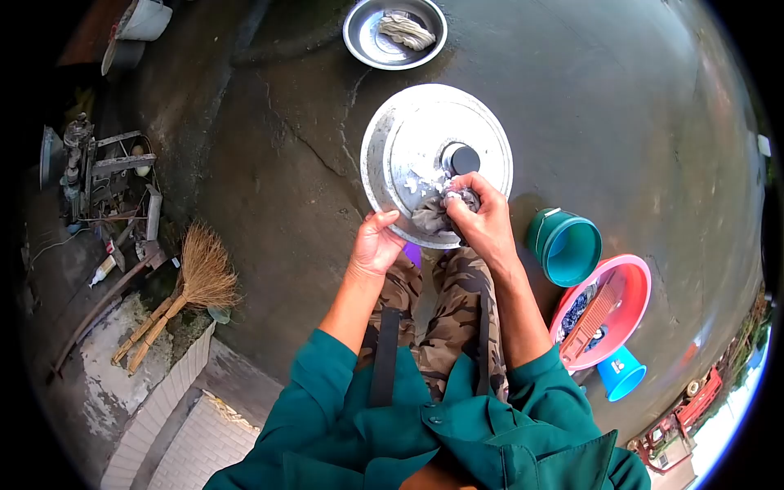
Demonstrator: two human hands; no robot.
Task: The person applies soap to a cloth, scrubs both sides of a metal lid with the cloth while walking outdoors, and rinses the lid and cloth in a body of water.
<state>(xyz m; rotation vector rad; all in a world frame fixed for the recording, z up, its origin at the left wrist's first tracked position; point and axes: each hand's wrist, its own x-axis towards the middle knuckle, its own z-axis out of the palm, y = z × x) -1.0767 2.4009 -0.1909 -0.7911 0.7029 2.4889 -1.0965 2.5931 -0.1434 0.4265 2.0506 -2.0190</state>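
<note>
A round silver pot lid (412,122) with a black-topped knob (465,160) is tilted up above my knees. My left hand (378,243) grips its near-left rim, thumb on the upper face and the other fingers mostly hidden. With my right hand (483,214) I pinch a crumpled grey cloth (430,216) against the lid's near side, just below the knob. White suds (412,183) lie on the lid around the cloth. A bit of something purple (413,254) shows beneath the lid, between my camouflage trouser legs.
Ahead on the wet concrete stands a metal basin (356,47) holding a pale cloth (406,31). To my right are a green bucket (539,233), a pink basin (635,286) with a washboard (590,321) inside, and a blue bucket (623,376). A straw broom (204,269) and clutter lie left.
</note>
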